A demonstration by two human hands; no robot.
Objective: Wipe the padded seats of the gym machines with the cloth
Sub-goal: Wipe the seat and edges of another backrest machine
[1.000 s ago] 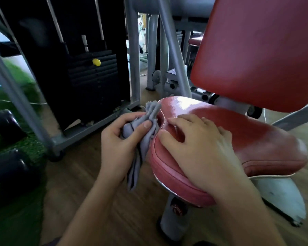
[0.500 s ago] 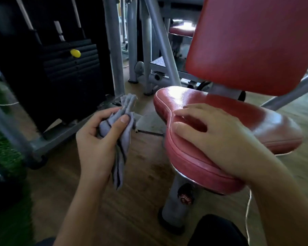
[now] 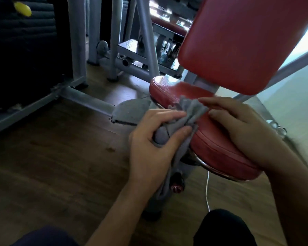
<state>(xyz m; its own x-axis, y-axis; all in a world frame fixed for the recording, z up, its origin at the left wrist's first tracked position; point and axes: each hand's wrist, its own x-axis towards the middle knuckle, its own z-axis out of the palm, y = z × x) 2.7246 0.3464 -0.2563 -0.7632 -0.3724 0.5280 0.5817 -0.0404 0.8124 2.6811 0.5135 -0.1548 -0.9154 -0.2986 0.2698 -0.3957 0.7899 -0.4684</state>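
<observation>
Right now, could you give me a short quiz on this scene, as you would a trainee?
1. True or false: the left hand grips the cloth.
2. The seat is: A red, B blue, C green.
3. Fill in: the right hand rests on the ____.
Key: 1 true; 2 A; 3 seat.

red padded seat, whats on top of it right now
On the red padded seat lie the bunched grey cloth, gripped by the left hand, and the right hand, resting beside it. The seat surface beneath both is covered; its far end is bare.
</observation>
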